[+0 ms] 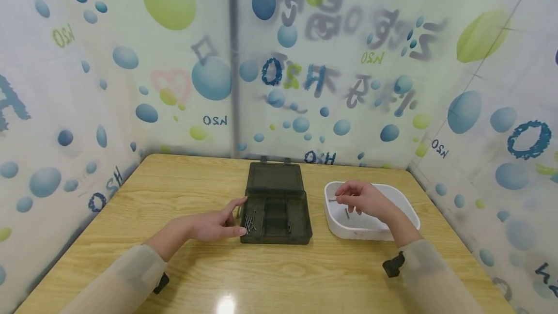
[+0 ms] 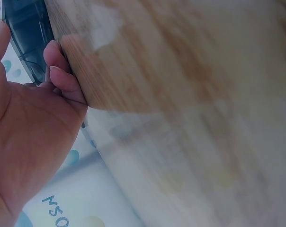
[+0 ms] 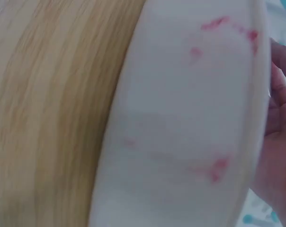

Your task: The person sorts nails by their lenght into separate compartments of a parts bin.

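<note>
A dark translucent box (image 1: 276, 242) lies on the table with its lid (image 1: 275, 177) tipped back. Several thin metal screws (image 1: 250, 223) lie in its left compartment, and one or more are at the right. My left hand (image 1: 213, 224) touches the box's left side, index finger near the back corner and thumb on the front corner; its fingers look fairly straight. Over the white tray (image 1: 364, 233), my right hand (image 1: 364, 200) pinches a small screw (image 1: 333, 200) between thumb and fingertips. Another screw (image 1: 347, 213) lies inside the tray. The tray's wall hides the right fingertips in the right wrist view.
The wooden table (image 1: 279, 275) carries the box in the middle and the tray at the right. Patterned curtains (image 1: 279, 130) stand close behind and at both sides. Reddish marks (image 3: 218, 168) show on the tray's outer wall.
</note>
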{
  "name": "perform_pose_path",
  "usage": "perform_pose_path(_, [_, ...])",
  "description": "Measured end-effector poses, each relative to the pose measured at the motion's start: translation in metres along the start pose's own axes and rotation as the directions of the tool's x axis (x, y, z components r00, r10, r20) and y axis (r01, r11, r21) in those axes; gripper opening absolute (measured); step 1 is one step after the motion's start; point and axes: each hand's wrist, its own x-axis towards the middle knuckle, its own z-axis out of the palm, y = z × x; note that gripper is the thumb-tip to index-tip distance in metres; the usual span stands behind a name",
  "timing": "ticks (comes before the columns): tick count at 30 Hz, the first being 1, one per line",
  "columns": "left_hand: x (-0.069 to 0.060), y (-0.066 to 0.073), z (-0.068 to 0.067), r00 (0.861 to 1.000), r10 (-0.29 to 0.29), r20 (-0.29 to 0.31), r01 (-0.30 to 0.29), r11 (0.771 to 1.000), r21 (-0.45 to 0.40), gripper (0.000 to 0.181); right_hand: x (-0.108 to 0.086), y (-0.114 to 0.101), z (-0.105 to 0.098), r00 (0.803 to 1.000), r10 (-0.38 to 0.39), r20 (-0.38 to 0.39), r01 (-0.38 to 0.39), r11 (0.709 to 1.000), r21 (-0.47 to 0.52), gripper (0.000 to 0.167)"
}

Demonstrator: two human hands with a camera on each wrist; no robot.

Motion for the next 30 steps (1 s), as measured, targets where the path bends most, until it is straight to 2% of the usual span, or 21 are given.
perform_pose_path(4, [0.000, 0.001, 0.000, 1.000, -0.001, 0.001, 0.001, 1.000, 0.000, 0.101, 0.000, 0.017, -0.006, 0.998, 0.062, 0.020, -0.061, 0.997, -0.042, 0.031])
perform_pose_path(9, [0.000, 0.000, 0.000, 1.000, -0.001, 0.002, 0.001, 1.000, 0.004, 0.101, 0.000, 0.032, -0.010, 0.994, 0.103, 0.044, -0.099, 0.992, -0.084, 0.024])
perform_pose_path(16, [0.001, -0.001, 0.002, 1.000, 0.001, 0.002, -0.001, 1.000, 0.015, 0.101, 0.006, 0.053, -0.010, 0.988, 0.139, 0.067, -0.135, 0.988, -0.072, 0.026])
perform_pose_path(21, [0.000, 0.000, 0.001, 1.000, -0.004, 0.005, 0.004, 1.000, 0.009, 0.101, 0.009, 0.056, -0.008, 0.986, 0.160, 0.053, -0.155, 0.984, -0.092, 0.029])
perform_pose_path(30, [0.000, 0.001, -0.001, 1.000, -0.001, 0.001, 0.001, 1.000, 0.022, 0.099, 0.010, 0.051, -0.007, 0.976, 0.218, 0.006, -0.216, 0.968, -0.130, 0.028])
